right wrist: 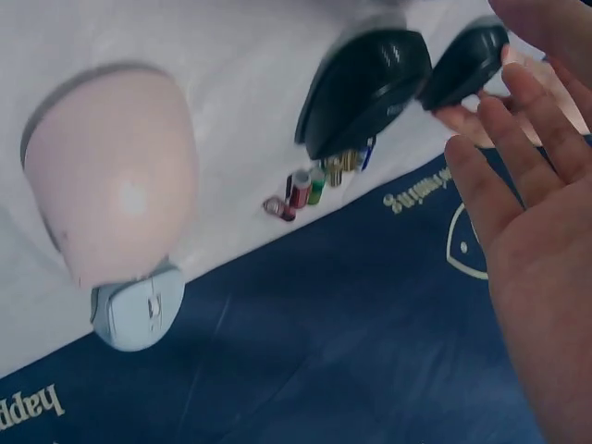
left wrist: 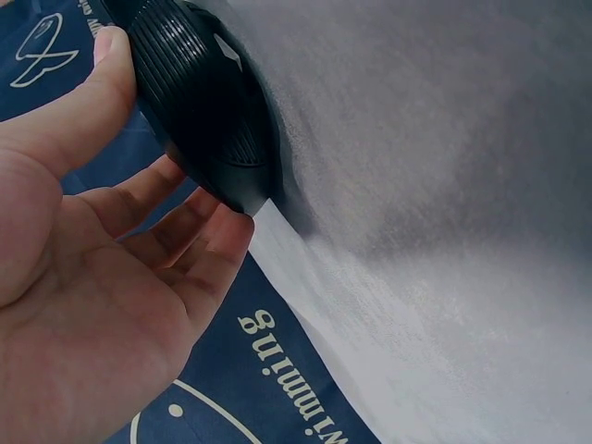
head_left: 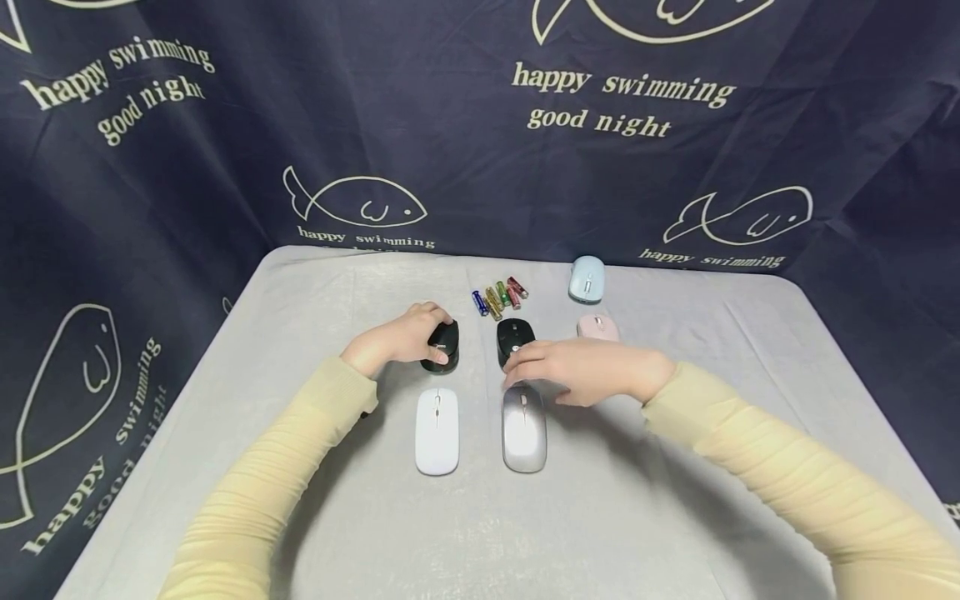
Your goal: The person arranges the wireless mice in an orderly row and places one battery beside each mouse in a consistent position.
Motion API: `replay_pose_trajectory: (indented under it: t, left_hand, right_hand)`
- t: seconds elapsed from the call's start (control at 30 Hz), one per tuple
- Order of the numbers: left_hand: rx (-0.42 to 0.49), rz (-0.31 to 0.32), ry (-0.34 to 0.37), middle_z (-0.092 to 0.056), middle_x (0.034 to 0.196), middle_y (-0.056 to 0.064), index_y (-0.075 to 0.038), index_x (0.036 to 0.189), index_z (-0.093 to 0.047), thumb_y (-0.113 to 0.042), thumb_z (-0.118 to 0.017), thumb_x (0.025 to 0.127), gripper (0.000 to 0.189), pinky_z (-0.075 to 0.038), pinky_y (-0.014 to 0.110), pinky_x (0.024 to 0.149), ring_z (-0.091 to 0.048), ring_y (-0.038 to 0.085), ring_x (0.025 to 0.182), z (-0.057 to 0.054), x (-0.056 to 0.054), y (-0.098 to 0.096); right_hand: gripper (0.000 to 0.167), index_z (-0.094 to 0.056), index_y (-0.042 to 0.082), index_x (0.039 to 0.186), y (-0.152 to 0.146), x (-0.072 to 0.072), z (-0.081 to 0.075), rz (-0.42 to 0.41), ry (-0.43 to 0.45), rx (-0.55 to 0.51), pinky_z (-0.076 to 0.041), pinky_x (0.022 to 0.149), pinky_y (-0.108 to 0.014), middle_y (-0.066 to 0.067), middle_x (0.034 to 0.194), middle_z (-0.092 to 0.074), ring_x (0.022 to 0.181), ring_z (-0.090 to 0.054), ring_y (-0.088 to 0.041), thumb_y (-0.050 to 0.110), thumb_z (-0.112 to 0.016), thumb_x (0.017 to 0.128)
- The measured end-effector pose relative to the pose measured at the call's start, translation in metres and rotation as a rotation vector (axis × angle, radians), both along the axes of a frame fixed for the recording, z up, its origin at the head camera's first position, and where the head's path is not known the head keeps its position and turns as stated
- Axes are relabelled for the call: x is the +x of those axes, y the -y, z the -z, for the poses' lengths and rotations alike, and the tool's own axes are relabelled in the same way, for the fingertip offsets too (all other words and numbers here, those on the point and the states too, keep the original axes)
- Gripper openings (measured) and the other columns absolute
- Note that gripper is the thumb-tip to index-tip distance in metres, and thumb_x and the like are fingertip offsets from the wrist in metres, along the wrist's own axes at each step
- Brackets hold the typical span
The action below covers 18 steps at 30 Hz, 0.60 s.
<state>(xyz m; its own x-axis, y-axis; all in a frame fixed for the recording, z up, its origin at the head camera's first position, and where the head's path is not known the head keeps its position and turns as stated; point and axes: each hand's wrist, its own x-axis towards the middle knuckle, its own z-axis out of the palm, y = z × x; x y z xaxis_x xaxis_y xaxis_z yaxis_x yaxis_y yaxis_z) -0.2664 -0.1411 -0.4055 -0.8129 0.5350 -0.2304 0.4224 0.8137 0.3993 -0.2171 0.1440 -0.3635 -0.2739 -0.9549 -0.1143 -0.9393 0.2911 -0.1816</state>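
1. Left black mouse (head_left: 448, 338) is located at the grey table (head_left: 420, 533); contact with its surface cannot be told.
2. This mouse is gripped by the left hand (head_left: 401, 335), thumb opposed to bent fingers.
3. The right hand (head_left: 573, 367), fingers straight and slightly spread, is held near the second black mouse (head_left: 515, 332) and the silver mouse (head_left: 525, 437).
4. Small batteries (head_left: 504, 296) are clustered beyond both black mice.
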Motion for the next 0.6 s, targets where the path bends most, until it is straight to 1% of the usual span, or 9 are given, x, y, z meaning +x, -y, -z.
replay_pose_trajectory:
  t: [0.1,0.17,0.23,0.33,0.4,0.6]
  left_hand:
    - [0.0,0.001,-0.001,-0.044,0.137,0.019,0.002,0.133,-0.047,-0.026,-0.076,0.078,0.067,-0.031,0.046,0.109,-0.036,0.034,0.128,0.0,0.0,0.0]
    - [-0.004,0.001,-0.001,-0.043,0.137,0.019,0.002,0.133,-0.047,-0.027,-0.076,0.078,0.068,-0.031,0.046,0.109,-0.036,0.034,0.128,0.0,0.0,0.0]
    - [-0.01,0.001,0.0,-0.043,0.138,0.019,0.001,0.133,-0.047,-0.028,-0.076,0.078,0.068,-0.031,0.046,0.109,-0.036,0.034,0.128,0.0,0.0,0.0]
    - [-0.018,0.006,-0.003,-0.043,0.138,0.019,0.001,0.133,-0.047,-0.029,-0.075,0.079,0.069,-0.031,0.045,0.109,-0.036,0.034,0.128,-0.001,-0.001,0.0]
    - [-0.018,0.01,-0.007,-0.043,0.138,0.019,0.002,0.133,-0.047,-0.028,-0.075,0.079,0.068,-0.031,0.045,0.109,-0.037,0.034,0.128,-0.001,-0.001,0.0]
    - [-0.007,0.016,-0.016,-0.044,0.136,0.02,0.002,0.132,-0.047,-0.027,-0.075,0.079,0.067,-0.031,0.046,0.109,-0.038,0.035,0.127,-0.001,0.0,0.0]
  right_hand:
    - [0.064,-0.055,0.013,0.126,-0.004,-0.005,-0.006,0.014,-0.002,-0.026,-0.045,0.098,-0.037,-0.007,0.135,-0.05,0.128,-0.044,-0.025,0.005,-0.08,0.068]
    - [0.064,-0.055,0.014,0.127,-0.007,-0.008,-0.01,0.05,-0.019,-0.03,-0.047,0.095,-0.039,-0.006,0.136,-0.05,0.127,-0.044,-0.024,0.012,-0.081,0.069]
    - [0.065,-0.054,0.014,0.129,-0.01,-0.01,-0.014,0.087,-0.016,-0.034,-0.047,0.095,-0.04,-0.005,0.136,-0.049,0.128,-0.044,-0.024,0.019,-0.082,0.07]
    - [0.07,-0.052,0.012,0.131,-0.014,-0.015,-0.017,0.123,-0.016,-0.041,-0.045,0.096,-0.041,-0.006,0.137,-0.049,0.128,-0.044,-0.025,0.026,-0.083,0.07]
    - [0.071,-0.052,0.01,0.131,-0.016,-0.019,-0.017,0.136,0.001,-0.047,-0.039,0.103,-0.041,-0.009,0.136,-0.049,0.128,-0.044,-0.026,0.027,-0.083,0.07]
    - [0.071,-0.053,0.011,0.13,-0.027,-0.033,-0.014,0.192,-0.013,-0.083,-0.041,0.102,-0.044,-0.01,0.136,-0.05,0.127,-0.045,-0.027,0.026,-0.084,0.068]
